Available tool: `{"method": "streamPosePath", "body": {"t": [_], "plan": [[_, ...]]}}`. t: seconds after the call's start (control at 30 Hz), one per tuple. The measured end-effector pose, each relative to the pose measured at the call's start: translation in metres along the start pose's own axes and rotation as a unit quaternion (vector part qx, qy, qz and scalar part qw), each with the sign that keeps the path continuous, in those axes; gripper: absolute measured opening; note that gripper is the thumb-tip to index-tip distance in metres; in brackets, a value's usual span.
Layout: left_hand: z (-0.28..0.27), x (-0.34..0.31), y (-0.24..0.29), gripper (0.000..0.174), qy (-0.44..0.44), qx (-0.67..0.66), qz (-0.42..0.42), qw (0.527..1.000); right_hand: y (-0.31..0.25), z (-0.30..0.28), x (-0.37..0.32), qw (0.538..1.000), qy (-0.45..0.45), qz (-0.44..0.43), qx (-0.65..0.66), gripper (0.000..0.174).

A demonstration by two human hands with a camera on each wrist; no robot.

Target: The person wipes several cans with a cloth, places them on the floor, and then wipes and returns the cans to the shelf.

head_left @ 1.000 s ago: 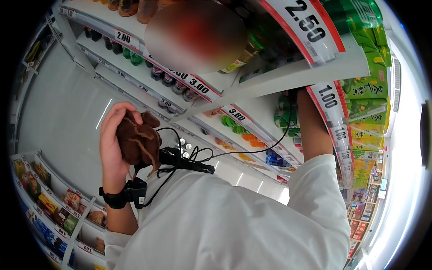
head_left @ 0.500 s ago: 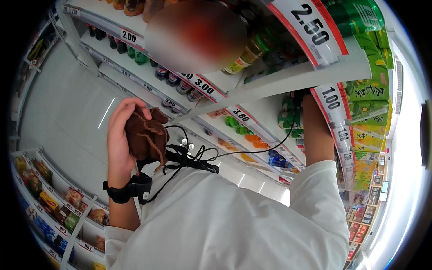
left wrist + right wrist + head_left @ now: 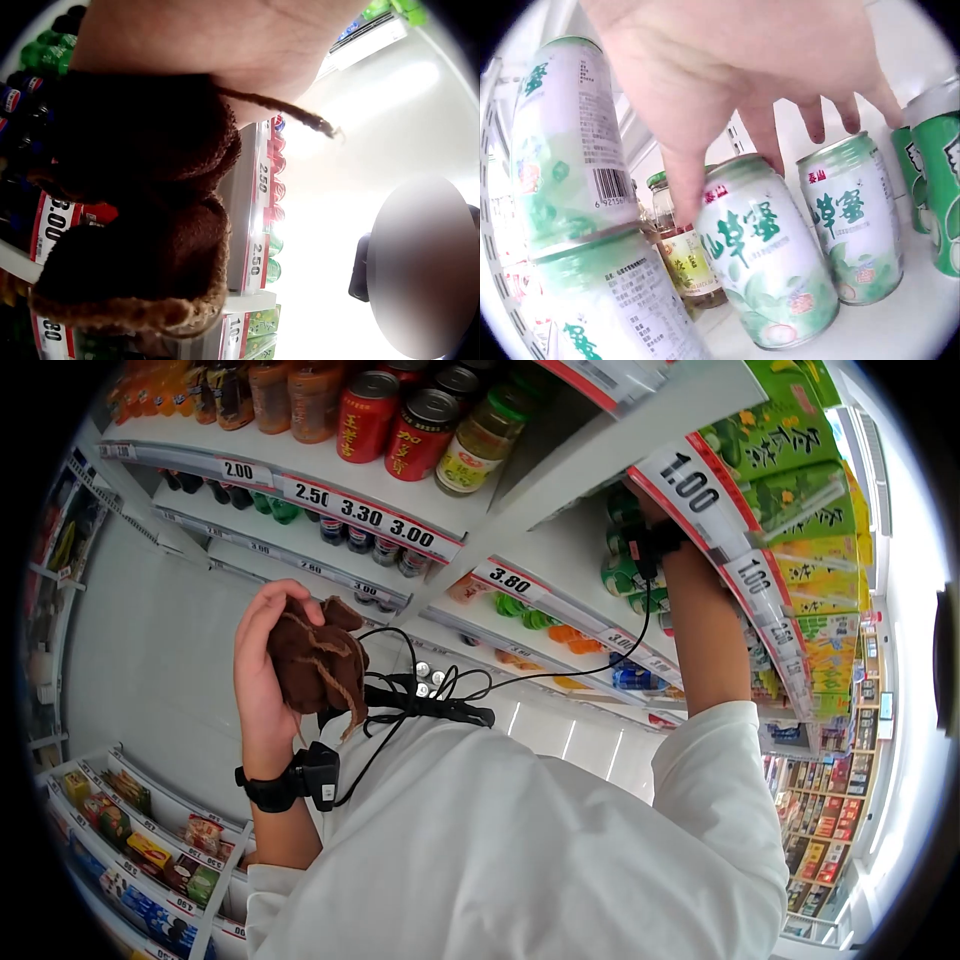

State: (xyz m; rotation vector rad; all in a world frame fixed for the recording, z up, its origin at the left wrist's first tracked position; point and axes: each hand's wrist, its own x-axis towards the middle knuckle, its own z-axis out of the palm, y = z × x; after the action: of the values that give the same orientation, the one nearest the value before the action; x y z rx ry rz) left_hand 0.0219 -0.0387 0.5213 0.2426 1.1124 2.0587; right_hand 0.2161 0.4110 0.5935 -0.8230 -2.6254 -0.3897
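Note:
In the head view my left hand (image 3: 262, 675) holds a brown fabric item (image 3: 318, 660) with its fingers curled over it. The left wrist view shows the palm (image 3: 202, 37) against the same brown fabric (image 3: 202, 240), which has a frayed, cord-like edge. My right hand reaches into a shelf and is mostly hidden in the head view. From the right wrist, that hand (image 3: 735, 67) grips a white-and-green can (image 3: 772, 262) near its top, thumb at one side and a finger behind; the can leans slightly. Beside it, a matching can (image 3: 851, 225) stands upright.
Two stacked cans (image 3: 574, 142) are left of the hand, with a green-capped bottle (image 3: 690, 262) behind; green cans (image 3: 937, 180) stand at the right. Black cables (image 3: 450, 695) run between the wrists. A shelf edge with price labels (image 3: 690, 480) lies over the right forearm.
The head view has shifted, bringing red cans on the shelf into sight. My right wrist strap shows more plainly by the shelf edge. My left hand still holds the brown fabric item.

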Motion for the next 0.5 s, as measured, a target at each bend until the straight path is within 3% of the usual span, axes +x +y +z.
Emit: {"method": "streamPosePath", "body": {"t": [0.5], "plan": [[0.004, -0.015, 0.000, 0.024, 0.005, 0.001, 0.019, 1.000, 0.015, -0.040, -0.018, 1.000, -0.015, -0.014, -0.009, 0.049]]}}
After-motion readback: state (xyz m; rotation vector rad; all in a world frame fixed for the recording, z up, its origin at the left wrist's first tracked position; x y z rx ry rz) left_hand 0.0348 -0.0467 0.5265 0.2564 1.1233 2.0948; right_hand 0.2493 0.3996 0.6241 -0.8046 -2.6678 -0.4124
